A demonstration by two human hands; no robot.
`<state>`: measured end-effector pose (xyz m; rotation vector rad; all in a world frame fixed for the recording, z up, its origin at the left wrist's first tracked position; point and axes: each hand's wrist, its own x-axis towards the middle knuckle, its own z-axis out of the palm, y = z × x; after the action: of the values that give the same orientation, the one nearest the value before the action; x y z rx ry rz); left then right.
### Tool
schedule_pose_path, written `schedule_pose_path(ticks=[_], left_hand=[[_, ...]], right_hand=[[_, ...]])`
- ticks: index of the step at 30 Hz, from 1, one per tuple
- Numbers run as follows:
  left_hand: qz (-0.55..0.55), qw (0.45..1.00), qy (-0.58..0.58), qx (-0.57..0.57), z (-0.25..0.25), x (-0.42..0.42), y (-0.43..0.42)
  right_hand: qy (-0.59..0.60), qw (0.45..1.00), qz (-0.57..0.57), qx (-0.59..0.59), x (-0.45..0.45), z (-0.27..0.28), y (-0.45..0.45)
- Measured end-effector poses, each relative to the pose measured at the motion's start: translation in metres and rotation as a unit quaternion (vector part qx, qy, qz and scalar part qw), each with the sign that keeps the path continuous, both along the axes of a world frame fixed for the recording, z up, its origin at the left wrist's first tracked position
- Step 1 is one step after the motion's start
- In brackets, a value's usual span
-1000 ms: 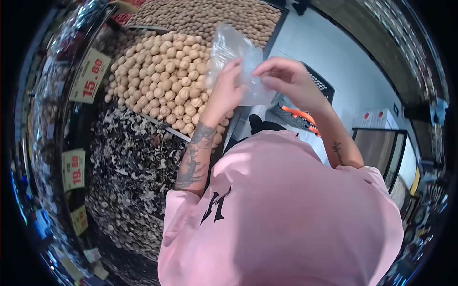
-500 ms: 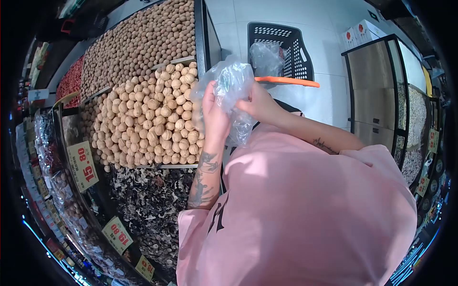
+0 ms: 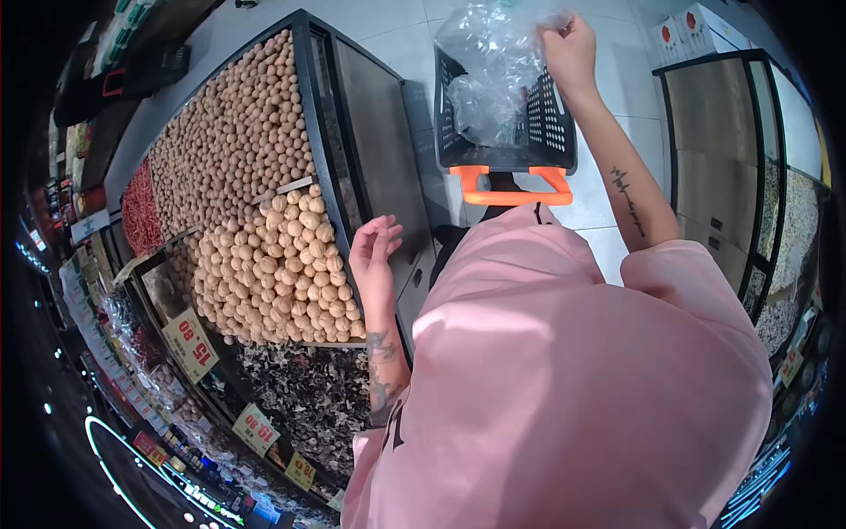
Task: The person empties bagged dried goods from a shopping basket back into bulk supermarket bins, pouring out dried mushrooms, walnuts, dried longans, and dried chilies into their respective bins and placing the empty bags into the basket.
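Plastic bag [image 3: 486, 37] moved over the far edge of the basket [image 3: 553, 132]; right hand [image 3: 571, 55] fingers pinched it, firmness advisable; left hand [image 3: 374, 249] fingers curled loosely.

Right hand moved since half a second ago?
Yes: the right hand has moved forward and right, away from the walnuts.
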<state>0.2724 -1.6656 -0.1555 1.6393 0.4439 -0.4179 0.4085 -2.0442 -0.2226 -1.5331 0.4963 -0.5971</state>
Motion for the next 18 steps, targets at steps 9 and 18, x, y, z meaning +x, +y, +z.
schedule_pose_path(ticks=[9,18], left_hand=[[-0.176,0.984,0.003,0.013,-0.010,0.046,-0.099],[-0.301,0.949,-0.038,0.087,-0.020,0.070,-0.134]], right_hand=[[0.425,0.748,0.425,-0.281,-0.069,-0.219,-0.013],[0.438,0.761,0.445,-0.180,-0.105,-0.181,-0.018]])
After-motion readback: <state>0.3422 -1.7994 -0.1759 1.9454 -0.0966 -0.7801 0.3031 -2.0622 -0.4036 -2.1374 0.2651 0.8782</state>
